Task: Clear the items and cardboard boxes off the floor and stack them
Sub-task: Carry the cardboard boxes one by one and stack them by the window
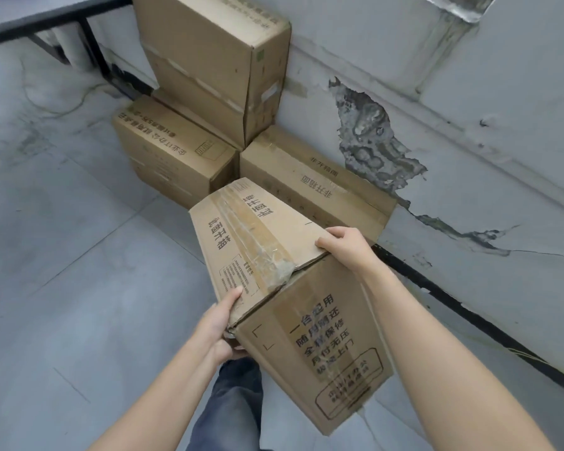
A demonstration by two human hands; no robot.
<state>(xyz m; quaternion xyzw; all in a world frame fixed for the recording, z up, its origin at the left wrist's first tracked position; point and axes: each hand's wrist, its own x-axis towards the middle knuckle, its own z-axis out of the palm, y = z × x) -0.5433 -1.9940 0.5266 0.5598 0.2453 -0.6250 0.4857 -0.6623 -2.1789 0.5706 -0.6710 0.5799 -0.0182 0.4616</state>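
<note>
I hold a taped brown cardboard box [274,271] with printed text, tilted in the air in front of me. My left hand [222,323] grips its near left corner, thumb on the top face and fingers underneath. My right hand [345,245] grips the right top edge, fingers curled over it. Beyond it, against the wall, a low box [306,180] lies on the floor, another low box [166,148] lies to its left, and a tall box [215,60] stands on a further box behind them.
A white wall [469,109] with peeling paint runs along the right, with a black strip [469,307] at its base. A black table frame [88,47] stands at the back left. Grey tiled floor [62,255] spreads out on the left. My leg [232,405] is below the held box.
</note>
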